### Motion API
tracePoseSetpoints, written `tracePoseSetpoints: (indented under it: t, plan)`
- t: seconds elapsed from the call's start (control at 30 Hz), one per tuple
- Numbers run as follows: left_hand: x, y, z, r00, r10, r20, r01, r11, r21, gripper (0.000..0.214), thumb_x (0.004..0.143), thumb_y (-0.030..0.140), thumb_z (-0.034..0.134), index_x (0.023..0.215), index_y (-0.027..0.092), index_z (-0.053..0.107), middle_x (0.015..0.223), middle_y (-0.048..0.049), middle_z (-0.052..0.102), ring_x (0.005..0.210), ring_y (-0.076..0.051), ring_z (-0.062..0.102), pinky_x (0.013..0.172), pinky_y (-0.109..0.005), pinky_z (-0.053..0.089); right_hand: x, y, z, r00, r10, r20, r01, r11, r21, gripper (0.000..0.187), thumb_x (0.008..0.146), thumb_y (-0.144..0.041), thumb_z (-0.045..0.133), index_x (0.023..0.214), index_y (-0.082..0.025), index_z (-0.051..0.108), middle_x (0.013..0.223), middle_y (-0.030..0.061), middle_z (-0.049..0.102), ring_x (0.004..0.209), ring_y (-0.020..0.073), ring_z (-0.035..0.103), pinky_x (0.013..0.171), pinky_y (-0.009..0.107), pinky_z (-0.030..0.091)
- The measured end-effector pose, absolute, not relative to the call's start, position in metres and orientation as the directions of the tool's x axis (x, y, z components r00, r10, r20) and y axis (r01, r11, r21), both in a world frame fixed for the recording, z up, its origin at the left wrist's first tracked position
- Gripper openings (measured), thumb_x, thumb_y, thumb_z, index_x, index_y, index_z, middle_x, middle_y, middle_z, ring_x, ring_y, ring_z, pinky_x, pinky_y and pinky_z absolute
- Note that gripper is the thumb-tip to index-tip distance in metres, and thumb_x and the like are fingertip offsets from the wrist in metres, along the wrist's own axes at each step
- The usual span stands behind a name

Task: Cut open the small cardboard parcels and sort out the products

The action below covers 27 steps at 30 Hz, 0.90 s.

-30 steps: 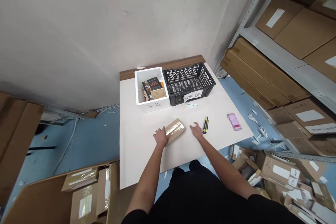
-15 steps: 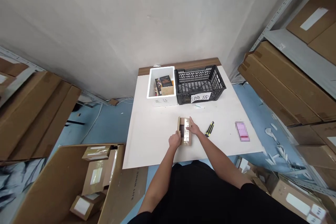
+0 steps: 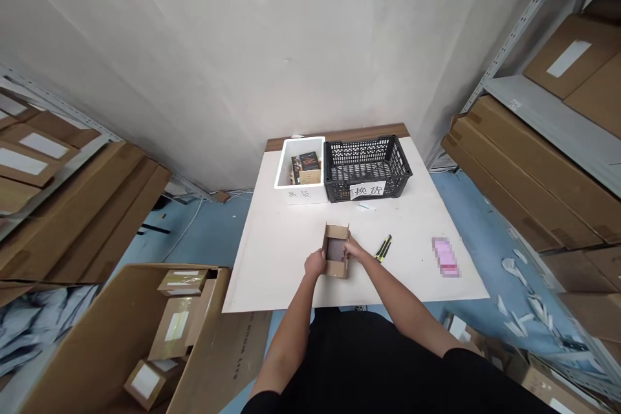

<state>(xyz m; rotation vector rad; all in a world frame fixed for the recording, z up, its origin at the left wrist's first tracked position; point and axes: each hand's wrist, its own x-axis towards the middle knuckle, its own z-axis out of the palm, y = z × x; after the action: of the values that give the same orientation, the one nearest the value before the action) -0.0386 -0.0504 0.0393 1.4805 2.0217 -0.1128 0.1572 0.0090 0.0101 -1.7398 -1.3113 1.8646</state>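
The small cardboard box (image 3: 336, 270) stands on the near part of the desk (image 3: 272, 265), between the person's two hands, its flaps spread and its opening upward. The left hand (image 3: 315, 263) grasps the left side of the box. The right hand (image 3: 354, 248) is at the right side, its fingers curling over the edge into the opening; whether they clasp the wall or touch something inside, I cannot tell. A dark, flat area shows within, and it is unclear whether it is an item or the bottom.

The likeliest trouble is uneven force: should the right hand pull harder than the left steadies, the light box could skid, tip, or tear along a flap, and anything loose in it could drop out. Fingers working blind below the rim might scrape on a cut edge or bend the contents.

The utility knife (image 3: 383, 248) is the sharper worry. It lies just beside the right forearm, and its blade is too small to make out; a sideways sweep of that arm could drag over it or push it along. A careless reach forward could also bump the black plastic crate (image 3: 342, 193) or the white foam box (image 3: 317, 196) touching it.
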Motion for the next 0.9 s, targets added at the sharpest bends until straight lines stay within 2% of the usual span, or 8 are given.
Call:
tracePoseSetpoints:
  t: [0.13,0.27,0.37,0.43,0.53,0.63,0.8,0.9]
  plan:
    - [-0.055,-0.055,0.039,-0.201,0.827,-0.524,0.861,0.405,0.308,0.054,0.108,0.051,0.029,0.134,0.022,0.067,0.122,-0.0122,0.077,0.116,-0.027,0.071,0.090,-0.034,0.054,0.188,-0.012,0.001,-0.210,0.789,-0.577,0.291,-0.512,-0.808,0.076,0.081,-0.025,0.054,0.156,-0.018,0.043,0.129,0.0122,0.072,0.110,0.0268,0.072,0.085,0.035,0.059]
    - [-0.056,-0.058,0.041,-0.374,0.837,-0.400,0.822,0.499,0.275,0.059,0.105,0.044,0.046,0.159,0.023,0.039,0.143,-0.0159,0.065,0.129,-0.029,0.063,0.097,-0.038,0.054,0.204,-0.033,-0.006,-0.022,0.925,-0.379,0.587,-0.295,-0.754,0.086,0.086,-0.036,0.059,0.166,-0.021,0.031,0.155,0.0127,0.054,0.145,0.0310,0.049,0.111,0.046,0.047]
    - [-0.037,-0.056,0.041,-0.224,0.938,-0.263,0.924,0.290,0.250,0.050,0.097,0.023,0.056,0.147,0.029,0.055,0.161,-0.0129,0.048,0.147,-0.031,0.045,0.113,-0.044,0.046,0.200,-0.032,0.002,-0.121,0.971,-0.207,0.760,-0.043,-0.649,0.065,0.090,-0.033,0.060,0.154,-0.024,0.055,0.171,0.0081,0.032,0.161,0.0324,0.015,0.125,0.050,0.027]
    - [-0.022,-0.054,0.041,-0.036,0.948,-0.315,0.964,0.117,0.241,0.040,0.093,0.015,0.057,0.129,0.027,0.069,0.164,-0.0107,0.043,0.152,-0.032,0.037,0.119,-0.048,0.041,0.189,-0.024,0.011,-0.279,0.947,-0.159,0.796,0.136,-0.590,0.046,0.093,-0.026,0.057,0.136,-0.024,0.072,0.176,0.0028,0.022,0.163,0.0317,0.001,0.128,0.049,0.019]
    - [-0.009,-0.054,0.040,0.050,0.912,-0.407,0.962,0.065,0.264,0.033,0.089,0.012,0.058,0.115,0.020,0.075,0.168,-0.0131,0.037,0.157,-0.035,0.030,0.123,-0.051,0.036,0.171,-0.010,0.020,-0.361,0.903,-0.233,0.835,0.202,-0.511,0.041,0.091,-0.020,0.059,0.128,-0.019,0.077,0.178,0.0038,0.014,0.163,0.0357,-0.011,0.128,0.052,0.013]
    - [-0.012,-0.061,0.040,0.115,0.893,-0.435,0.928,0.060,0.367,0.028,0.092,0.019,0.058,0.113,0.016,0.076,0.172,-0.0132,0.032,0.161,-0.037,0.021,0.128,-0.055,0.027,0.160,-0.002,0.022,-0.296,0.888,-0.351,0.895,0.130,-0.427,0.060,0.087,-0.018,0.065,0.147,-0.019,0.063,0.178,0.0084,0.007,0.162,0.0400,-0.012,0.127,0.059,0.013]
    - [-0.028,-0.078,0.034,0.209,0.880,-0.426,0.805,0.093,0.586,0.043,0.104,0.046,0.047,0.099,0.019,0.080,0.174,-0.0050,0.028,0.164,-0.034,0.004,0.131,-0.056,0.022,0.158,0.011,0.019,-0.220,0.904,-0.367,0.920,0.067,-0.386,0.099,0.088,-0.019,0.067,0.170,-0.035,0.015,0.178,0.0099,0.002,0.162,0.0399,0.004,0.123,0.060,0.024]
    - [-0.030,-0.087,0.024,0.239,0.875,-0.420,0.786,0.081,0.614,0.034,0.087,0.050,0.076,0.104,0.021,0.082,0.175,-0.0044,0.026,0.164,-0.037,-0.004,0.132,-0.055,0.017,0.152,0.029,0.019,-0.215,0.904,-0.370,0.924,0.065,-0.377,0.101,0.088,-0.019,0.068,0.169,-0.041,0.013,0.177,0.0102,0.009,0.158,0.0404,0.015,0.119,0.058,0.030]
